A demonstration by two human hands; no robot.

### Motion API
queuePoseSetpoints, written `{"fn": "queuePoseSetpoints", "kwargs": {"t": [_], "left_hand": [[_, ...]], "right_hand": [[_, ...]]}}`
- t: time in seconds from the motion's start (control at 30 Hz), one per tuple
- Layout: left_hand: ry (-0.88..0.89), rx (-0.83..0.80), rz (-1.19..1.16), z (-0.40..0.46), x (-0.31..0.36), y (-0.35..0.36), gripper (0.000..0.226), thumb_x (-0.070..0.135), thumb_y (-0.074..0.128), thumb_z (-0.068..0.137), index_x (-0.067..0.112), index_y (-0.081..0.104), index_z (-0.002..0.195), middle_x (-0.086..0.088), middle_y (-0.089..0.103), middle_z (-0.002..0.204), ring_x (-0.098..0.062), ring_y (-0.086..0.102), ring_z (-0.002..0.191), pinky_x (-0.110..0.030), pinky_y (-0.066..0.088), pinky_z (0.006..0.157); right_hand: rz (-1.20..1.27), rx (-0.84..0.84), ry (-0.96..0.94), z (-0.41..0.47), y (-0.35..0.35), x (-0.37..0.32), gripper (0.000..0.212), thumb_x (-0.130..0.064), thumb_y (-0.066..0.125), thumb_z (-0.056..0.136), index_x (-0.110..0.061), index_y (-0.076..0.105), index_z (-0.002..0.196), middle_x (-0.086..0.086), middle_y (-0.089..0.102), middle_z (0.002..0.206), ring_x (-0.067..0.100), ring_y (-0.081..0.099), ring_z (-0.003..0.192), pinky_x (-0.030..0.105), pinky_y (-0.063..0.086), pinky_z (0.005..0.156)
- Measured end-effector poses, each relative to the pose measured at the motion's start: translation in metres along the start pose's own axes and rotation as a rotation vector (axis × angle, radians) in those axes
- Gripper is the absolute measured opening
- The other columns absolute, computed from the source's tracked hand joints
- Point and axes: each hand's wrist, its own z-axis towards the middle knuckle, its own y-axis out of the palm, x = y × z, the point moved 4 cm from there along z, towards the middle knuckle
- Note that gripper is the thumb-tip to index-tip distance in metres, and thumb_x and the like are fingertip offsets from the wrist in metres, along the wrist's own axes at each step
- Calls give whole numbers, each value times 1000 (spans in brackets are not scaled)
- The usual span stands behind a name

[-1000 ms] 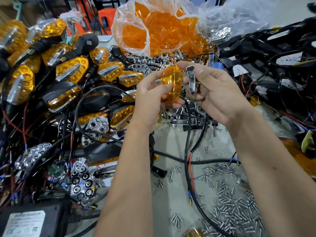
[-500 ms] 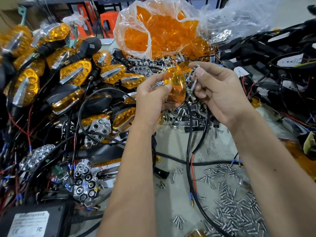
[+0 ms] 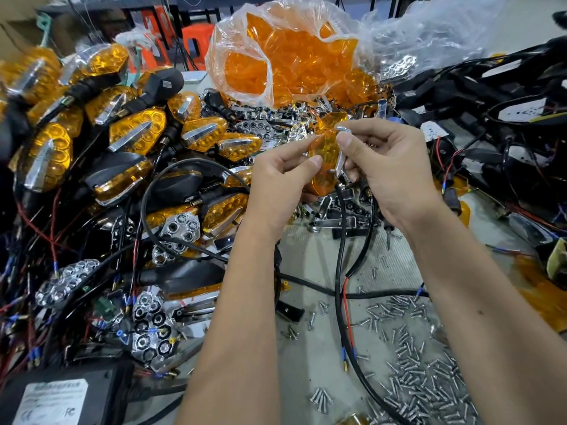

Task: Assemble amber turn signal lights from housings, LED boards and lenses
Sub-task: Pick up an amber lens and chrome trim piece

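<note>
My left hand (image 3: 276,185) pinches an amber lens (image 3: 323,162) by its left edge, holding it upright above the bench. My right hand (image 3: 389,170) pinches a narrow chrome trim strip (image 3: 340,162) against the lens's right side. A black cable (image 3: 339,240) with red and black leads hangs down from under the lens. Whether a housing sits behind the lens is hidden by my fingers.
Finished amber signals (image 3: 135,136) are heaped at the left, with chrome reflector boards (image 3: 150,329) and tangled wires below. A plastic bag of amber lenses (image 3: 291,59) stands behind. Loose screws (image 3: 414,363) lie scattered at the lower right. Black wire harnesses (image 3: 506,118) fill the right.
My right hand has brought the chrome strip from held apart onto the lens's right side. Both hands shifted slightly down.
</note>
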Motion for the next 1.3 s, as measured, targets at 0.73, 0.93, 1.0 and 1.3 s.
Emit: {"fn": "queuePoseSetpoints", "kwargs": {"t": [0.73,0.93,1.0,1.3], "left_hand": [[84,97,268,6,-2,0,26,8,70,93,28,77,109,-10,75,84,-26,72,79,-49,63,78],[51,85,332,5,-5,0,20,10,67,93,21,79,106,-4,77,88,-17,73,86,-51,61,85],[43,91,295,5,-4,-1,19,9,67,95,21,78,106,-5,79,92,-17,75,85,-44,63,79],[-14,52,83,2,-2,3,29,2,63,97,27,75,90,9,76,73,-2,68,62,-16,49,54]], "right_hand": [[-121,21,135,-3,7,8,17,-12,73,96,0,65,104,8,63,79,10,64,57,24,56,55],[-187,-38,77,-5,10,3,18,-11,75,95,-1,61,102,8,62,76,16,65,58,27,57,54],[-138,-4,108,-4,9,4,17,-12,75,95,-1,62,101,6,63,75,13,64,58,25,56,55],[-101,-45,51,-5,8,-5,16,-9,75,94,-2,62,100,5,61,76,14,62,57,24,52,50]]}}
